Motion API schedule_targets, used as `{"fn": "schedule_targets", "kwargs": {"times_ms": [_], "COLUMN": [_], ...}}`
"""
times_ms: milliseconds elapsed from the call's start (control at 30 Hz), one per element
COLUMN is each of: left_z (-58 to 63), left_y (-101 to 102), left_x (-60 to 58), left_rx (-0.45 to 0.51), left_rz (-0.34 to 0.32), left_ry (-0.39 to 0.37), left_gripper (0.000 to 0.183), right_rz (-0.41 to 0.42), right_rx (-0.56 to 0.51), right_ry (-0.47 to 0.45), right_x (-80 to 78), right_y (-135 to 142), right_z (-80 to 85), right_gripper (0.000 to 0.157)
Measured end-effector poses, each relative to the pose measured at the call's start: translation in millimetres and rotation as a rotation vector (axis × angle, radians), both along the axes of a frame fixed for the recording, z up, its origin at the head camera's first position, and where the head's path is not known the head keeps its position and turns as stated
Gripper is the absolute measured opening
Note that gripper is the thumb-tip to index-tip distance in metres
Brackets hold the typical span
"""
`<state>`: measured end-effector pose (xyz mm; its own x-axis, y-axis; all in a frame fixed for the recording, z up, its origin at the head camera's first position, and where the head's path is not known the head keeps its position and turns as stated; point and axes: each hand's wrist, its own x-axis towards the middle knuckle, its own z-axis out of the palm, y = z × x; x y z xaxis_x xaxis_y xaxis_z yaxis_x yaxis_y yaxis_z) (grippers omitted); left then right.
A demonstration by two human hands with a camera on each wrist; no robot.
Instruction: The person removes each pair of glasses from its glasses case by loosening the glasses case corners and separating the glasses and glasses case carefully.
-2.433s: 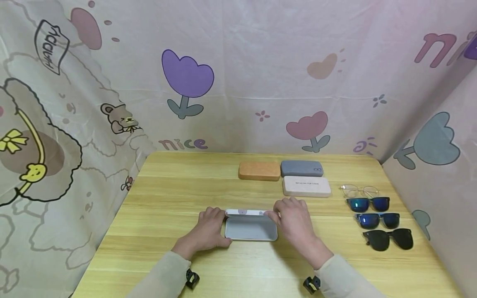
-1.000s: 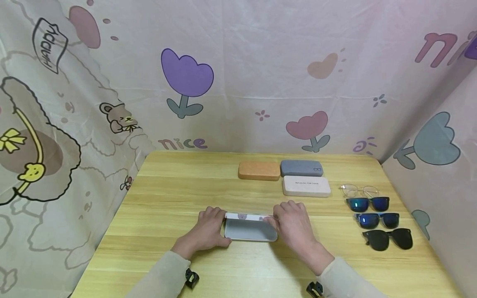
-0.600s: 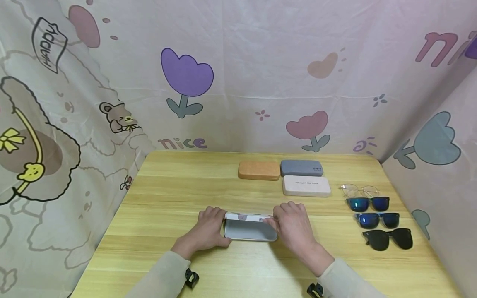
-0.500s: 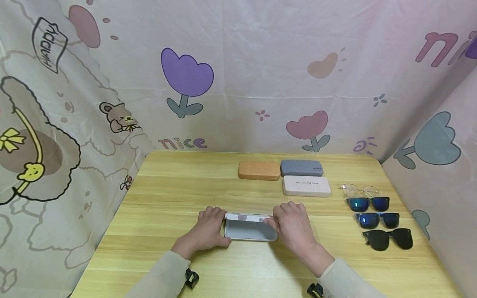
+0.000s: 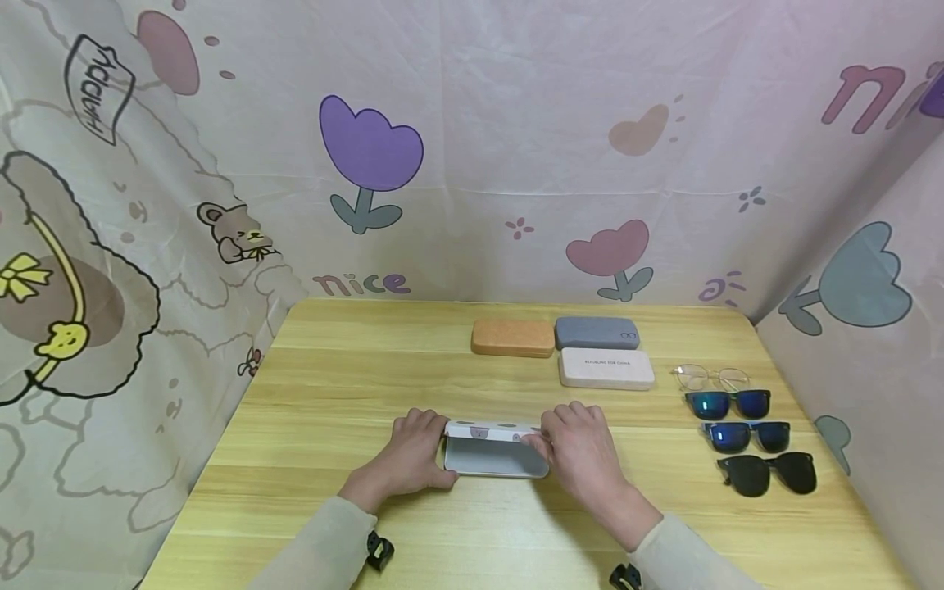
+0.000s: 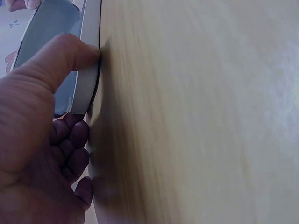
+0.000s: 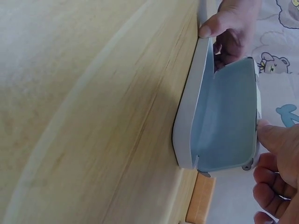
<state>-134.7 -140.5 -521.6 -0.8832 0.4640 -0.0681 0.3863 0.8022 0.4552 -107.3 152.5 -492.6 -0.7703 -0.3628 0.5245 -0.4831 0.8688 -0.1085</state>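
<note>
In the head view, a white glasses case [image 5: 496, 459] with a bear print and grey-blue lining sits at the table's middle front, partly open. Its lid [image 5: 479, 432] leans forward over the base, and only bare lining shows inside. My left hand [image 5: 408, 456] grips the case's left end. In the left wrist view, that thumb [image 6: 77, 51] presses the front wall while the other fingers curl behind the end. My right hand [image 5: 586, 447] holds the lid's right end; in the right wrist view its thumb [image 7: 270, 133] lies on the lid's edge, with the fingers curled.
Behind stand an orange case [image 5: 512, 338], a blue-grey case [image 5: 597, 333] and a white lettered case [image 5: 607, 369], all closed. On the right lie wire-framed glasses [image 5: 711, 378], two blue-lensed sunglasses [image 5: 730, 404] and black sunglasses [image 5: 769, 474]. Printed cloth [image 5: 472, 164] hangs behind the table.
The lid has tilted forward and down over the base, so more of its printed outside shows. My right hand has moved slightly down with it; the left hand has kept its place.
</note>
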Motion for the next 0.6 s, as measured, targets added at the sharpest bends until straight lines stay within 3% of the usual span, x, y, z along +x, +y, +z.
{"fn": "schedule_targets", "kwargs": {"times_ms": [600], "left_z": [0.1], "left_y": [0.4], "left_x": [-0.2], "left_rx": [-0.006], "left_rz": [0.004], "left_ry": [-0.009], "left_gripper": [0.075], "right_rz": [0.04], "right_rx": [0.0], "right_ry": [0.074], "right_x": [3.1], "right_y": [3.2], "right_z": [-8.9], "right_gripper": [0.037]}}
